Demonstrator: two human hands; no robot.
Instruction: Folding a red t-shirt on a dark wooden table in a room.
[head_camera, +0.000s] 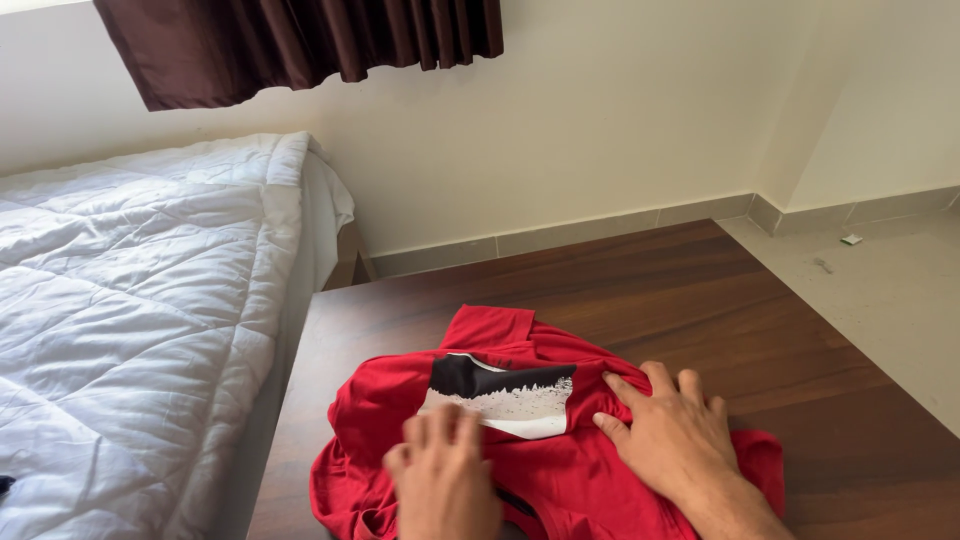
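Head view is showing a red T-shirt lying crumpled on a dark wooden table, its black-and-white print facing up. Both hands are resting on it palm down: the left hand is lying blurred on the near edge, fingers loosely spread, while the right hand is pressing flat beside the print, neither gripping any cloth. Smoothing seems to be the step in hand; squaring the loose sleeves is probably needing doing next, beside the white-quilted bed

A dark wooden table is carrying a crumpled red shirt. The shirt is lying directly on its surface, near the front edge.
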